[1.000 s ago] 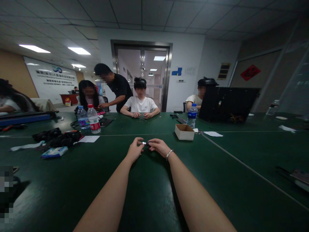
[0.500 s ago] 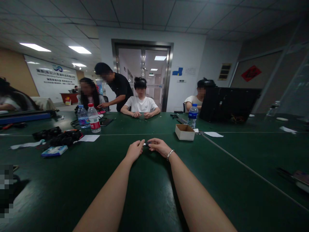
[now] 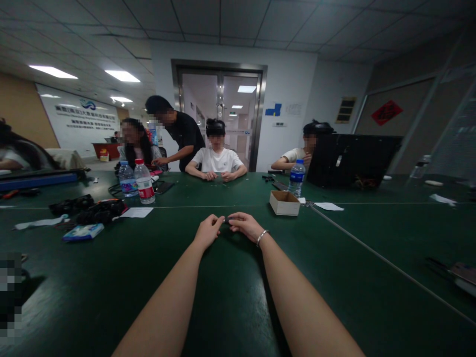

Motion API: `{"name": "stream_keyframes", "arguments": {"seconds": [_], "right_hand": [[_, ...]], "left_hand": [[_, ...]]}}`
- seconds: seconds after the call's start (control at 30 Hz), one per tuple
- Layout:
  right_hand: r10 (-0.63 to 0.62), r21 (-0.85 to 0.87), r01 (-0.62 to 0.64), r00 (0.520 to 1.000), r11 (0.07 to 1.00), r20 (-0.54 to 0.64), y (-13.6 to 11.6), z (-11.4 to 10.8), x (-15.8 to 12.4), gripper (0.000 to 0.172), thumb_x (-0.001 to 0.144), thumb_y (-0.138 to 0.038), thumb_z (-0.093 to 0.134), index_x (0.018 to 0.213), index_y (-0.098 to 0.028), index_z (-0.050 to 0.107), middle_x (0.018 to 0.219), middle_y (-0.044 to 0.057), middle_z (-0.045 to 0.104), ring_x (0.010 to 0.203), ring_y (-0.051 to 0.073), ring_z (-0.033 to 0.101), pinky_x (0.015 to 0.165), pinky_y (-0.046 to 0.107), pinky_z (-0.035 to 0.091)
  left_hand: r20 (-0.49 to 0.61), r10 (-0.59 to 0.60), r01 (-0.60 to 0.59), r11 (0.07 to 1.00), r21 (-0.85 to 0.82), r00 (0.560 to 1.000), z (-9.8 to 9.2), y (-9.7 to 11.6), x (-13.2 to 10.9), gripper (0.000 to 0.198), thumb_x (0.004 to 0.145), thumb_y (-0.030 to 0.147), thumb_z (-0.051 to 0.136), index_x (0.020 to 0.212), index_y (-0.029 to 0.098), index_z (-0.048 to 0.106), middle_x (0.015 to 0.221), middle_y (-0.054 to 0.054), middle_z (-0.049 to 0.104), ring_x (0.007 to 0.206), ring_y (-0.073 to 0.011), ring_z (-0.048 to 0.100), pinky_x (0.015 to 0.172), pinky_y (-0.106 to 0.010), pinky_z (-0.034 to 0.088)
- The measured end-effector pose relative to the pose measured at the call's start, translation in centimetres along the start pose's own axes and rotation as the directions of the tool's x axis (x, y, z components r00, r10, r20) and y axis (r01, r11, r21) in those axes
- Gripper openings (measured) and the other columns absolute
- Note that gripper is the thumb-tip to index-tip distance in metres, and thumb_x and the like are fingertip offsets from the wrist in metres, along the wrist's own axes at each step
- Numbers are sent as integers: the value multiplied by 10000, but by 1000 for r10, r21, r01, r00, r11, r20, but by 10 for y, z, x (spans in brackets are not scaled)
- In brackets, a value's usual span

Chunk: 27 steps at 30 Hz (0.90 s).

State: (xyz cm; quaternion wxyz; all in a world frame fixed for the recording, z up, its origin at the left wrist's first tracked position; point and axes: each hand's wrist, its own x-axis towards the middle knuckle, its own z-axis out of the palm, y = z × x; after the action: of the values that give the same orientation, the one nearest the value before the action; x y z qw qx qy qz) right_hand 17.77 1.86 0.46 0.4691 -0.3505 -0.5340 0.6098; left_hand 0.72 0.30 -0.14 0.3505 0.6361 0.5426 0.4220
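Both my arms stretch out over the dark green table point(image 3: 230, 297). My left hand point(image 3: 207, 231) and my right hand point(image 3: 243, 225) meet fingertip to fingertip, each pinched on the same small dark part point(image 3: 225, 220). The part is almost hidden between the fingers, and I cannot make out what it is. A thin bracelet point(image 3: 261, 237) circles my right wrist. Both hands hover just above the tabletop.
A small open cardboard box point(image 3: 284, 203) stands right of my hands, a water bottle point(image 3: 296, 178) behind it. Two bottles point(image 3: 144, 182), black gear point(image 3: 100, 211) and a blue packet point(image 3: 83, 231) lie left. Several people sit or stand across the table; a dark laptop point(image 3: 351, 159) is at the right.
My fingers have closed in over the small part, so its light metal end no longer shows. A person at the far right has reached an arm forward.
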Motion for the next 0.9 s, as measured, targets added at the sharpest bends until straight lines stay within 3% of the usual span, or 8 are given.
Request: {"name": "stream_keyframes", "arguments": {"seconds": [0.27,0.37,0.5,0.63,0.77,0.9], "right_hand": [[11,31,-10,999,999,-34,0,1,0,152,685,-70,692,818,-92,623,661,33,623,526,79,585,485,133,493],[5,23,-4,1000,1000,-25,-2,2,-1,149,689,-70,688,822,-91,624,671,36,627,524,75,583,486,129,493],[5,-11,-5,1000,1000,-14,-2,2,-2,150,708,-68,668,849,-92,622,651,29,627,519,69,580,500,126,501],[25,-44,-25,1000,999,0,-2,2,-1,175,706,-70,672,872,-91,619,632,24,629,505,66,575,500,125,502],[31,-48,-31,999,998,-15,-2,2,0,154,716,-57,658,862,-88,620,624,23,627,500,65,573,493,123,498],[23,-36,-24,1000,999,-19,-2,2,0,134,733,-59,643,861,-93,625,616,23,625,506,66,574,506,128,502]], "left_hand": [[31,116,-113,990,-89,993,-2,1,-2,193,744,311,549,893,193,514,892,-30,552,574,-86,532,441,-163,415],[31,147,-142,981,-130,989,0,-2,0,253,704,218,571,946,206,501,962,-35,546,571,-69,521,443,-147,400],[-25,15,-17,994,-109,1000,0,0,2,383,717,359,572,1052,197,483,957,-63,571,616,-111,554,458,-178,398],[-6,-25,25,997,77,1000,-2,2,2,513,766,604,373,794,142,595,684,-51,590,559,-144,534,494,-235,383],[17,56,-57,994,92,998,-2,-1,2,457,768,568,404,753,154,596,658,-32,580,585,-138,530,523,-226,387],[28,112,-110,993,-51,993,-2,-2,1,327,718,441,556,922,186,571,904,-53,590,678,-134,553,472,-183,396]]}}
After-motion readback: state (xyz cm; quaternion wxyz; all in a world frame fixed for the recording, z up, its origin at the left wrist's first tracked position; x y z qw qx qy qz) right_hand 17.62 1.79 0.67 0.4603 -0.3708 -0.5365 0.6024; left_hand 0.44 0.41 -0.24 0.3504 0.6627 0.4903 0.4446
